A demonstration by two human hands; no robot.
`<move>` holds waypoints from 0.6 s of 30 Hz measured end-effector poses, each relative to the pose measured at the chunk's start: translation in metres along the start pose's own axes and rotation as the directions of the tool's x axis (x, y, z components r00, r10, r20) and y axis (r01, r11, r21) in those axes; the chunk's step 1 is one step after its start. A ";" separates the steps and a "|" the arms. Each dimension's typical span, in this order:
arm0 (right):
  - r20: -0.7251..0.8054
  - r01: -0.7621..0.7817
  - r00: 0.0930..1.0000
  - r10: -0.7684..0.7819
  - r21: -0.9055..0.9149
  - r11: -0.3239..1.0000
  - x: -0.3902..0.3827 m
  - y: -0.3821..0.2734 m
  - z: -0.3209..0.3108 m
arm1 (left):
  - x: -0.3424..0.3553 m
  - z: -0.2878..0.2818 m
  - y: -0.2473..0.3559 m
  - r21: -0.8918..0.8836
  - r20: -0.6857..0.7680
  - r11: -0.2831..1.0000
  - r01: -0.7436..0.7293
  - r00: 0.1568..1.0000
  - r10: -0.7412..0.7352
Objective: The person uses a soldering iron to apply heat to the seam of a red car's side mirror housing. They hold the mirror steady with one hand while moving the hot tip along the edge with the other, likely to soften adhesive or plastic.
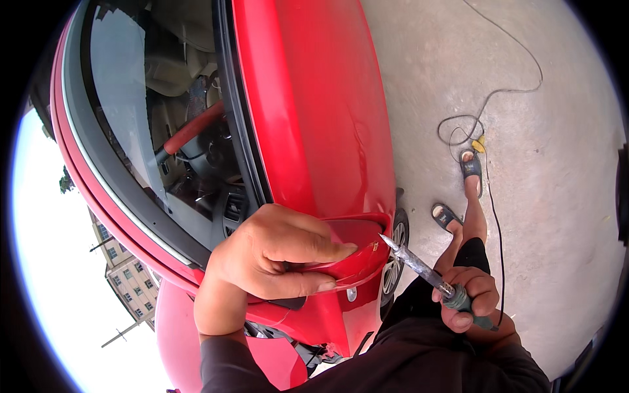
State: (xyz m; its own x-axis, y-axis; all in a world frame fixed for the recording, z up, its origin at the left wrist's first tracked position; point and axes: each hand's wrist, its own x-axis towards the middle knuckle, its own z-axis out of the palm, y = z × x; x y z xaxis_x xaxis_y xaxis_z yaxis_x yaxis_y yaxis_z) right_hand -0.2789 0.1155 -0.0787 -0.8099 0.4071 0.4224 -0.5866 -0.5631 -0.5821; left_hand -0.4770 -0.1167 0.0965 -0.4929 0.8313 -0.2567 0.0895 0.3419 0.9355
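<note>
The red side mirror housing (359,267) of a red car is pinched at its edge between the thumb and fingers of my left hand (265,255). A small rough, yellowish mark shows on the housing near its outer corner. My right hand (473,295) is closed round the green handle of a soldering iron (419,266), whose metal shaft looks whitish and stained. The iron's pointed tip lies close to that corner; I cannot tell whether it touches. My left fingers partly cover the housing's inner side.
The red car door (327,118) fills the middle, its window down, with a steering wheel (196,128) inside. A wheel (393,268) stands beside the mirror. A black cable (499,229) runs from the iron past my sandalled feet to a yellow connector (479,145) on the concrete floor.
</note>
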 end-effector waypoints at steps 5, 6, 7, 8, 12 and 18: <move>0.116 0.078 0.991 -0.064 -0.114 0.990 -0.022 -0.001 0.008 | -0.003 0.001 -0.002 -0.011 -0.042 0.999 0.031 0.999 -0.032; 0.134 0.098 0.988 -0.080 -0.134 0.986 -0.022 0.000 0.009 | -0.003 0.002 0.000 -0.004 -0.043 0.999 0.038 0.998 -0.038; 0.153 0.117 0.984 -0.093 -0.155 0.981 -0.022 0.000 0.010 | -0.003 0.002 0.001 0.003 -0.044 0.999 0.045 0.998 -0.045; 0.173 0.137 0.979 -0.106 -0.178 0.975 -0.022 -0.001 0.013 | -0.004 0.003 0.002 0.007 -0.045 0.999 0.049 0.998 -0.049; 0.085 0.176 0.984 -0.157 -0.326 0.929 -0.032 0.000 0.024 | -0.005 0.005 0.004 -0.010 -0.058 0.998 0.067 0.996 -0.067; 0.251 0.192 0.964 -0.092 -0.409 0.892 -0.022 -0.005 0.028 | -0.006 0.005 0.004 0.020 -0.058 0.997 0.076 0.996 -0.074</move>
State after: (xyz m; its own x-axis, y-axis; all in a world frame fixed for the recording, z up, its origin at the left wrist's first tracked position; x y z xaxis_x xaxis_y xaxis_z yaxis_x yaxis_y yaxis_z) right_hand -0.2582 0.0896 -0.0651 -0.7259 0.2636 0.6353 -0.6793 -0.1302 -0.7222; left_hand -0.4695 -0.1179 0.1005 -0.5473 0.7770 -0.3111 0.0689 0.4122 0.9085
